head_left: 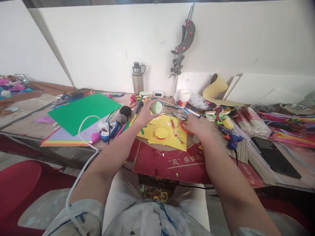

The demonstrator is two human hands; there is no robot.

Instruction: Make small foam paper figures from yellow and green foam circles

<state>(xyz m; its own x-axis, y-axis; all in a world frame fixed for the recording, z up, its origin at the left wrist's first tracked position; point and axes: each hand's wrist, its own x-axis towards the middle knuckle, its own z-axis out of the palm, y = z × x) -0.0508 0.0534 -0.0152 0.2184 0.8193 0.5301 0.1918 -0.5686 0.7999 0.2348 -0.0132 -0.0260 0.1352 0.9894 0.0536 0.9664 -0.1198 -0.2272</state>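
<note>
**While the Left Hand (147, 113) Held a Round Thing, the Right Hand (194, 124) Was by a Red Handle (185, 127)**

Where the bench (305, 178) came closest to the person, a big red board (152, 167) with white writing lay flat, and bits of yellow and green scrap (156, 194) were down below it, between the knees. Off to the right were a black phone (275, 157) and, a bit farther on, a blue glue gun (232, 138). Past the front of the red board lay yellow paper (147, 131), with little scraps on it. A yellow disc (161, 133) with a red edge sat on that paper, between the two arms.

Just beyond it, the left hand had its thumb and fingers around the pale green round thing (157, 107), which was tipped up on its side over the back of the yellow paper. The right hand was at the red handle, at the right side of the paper. I cannot tell if its fingers were gripping it. To the left was a big green sheet (83, 113).

Farther back stood a red and white cup (184, 99), a small white clock (158, 94) and a tall bottle (138, 82). Behind them all, a dark moon shape (188, 37) with pink dots hung on the white wall (98, 46).
</note>
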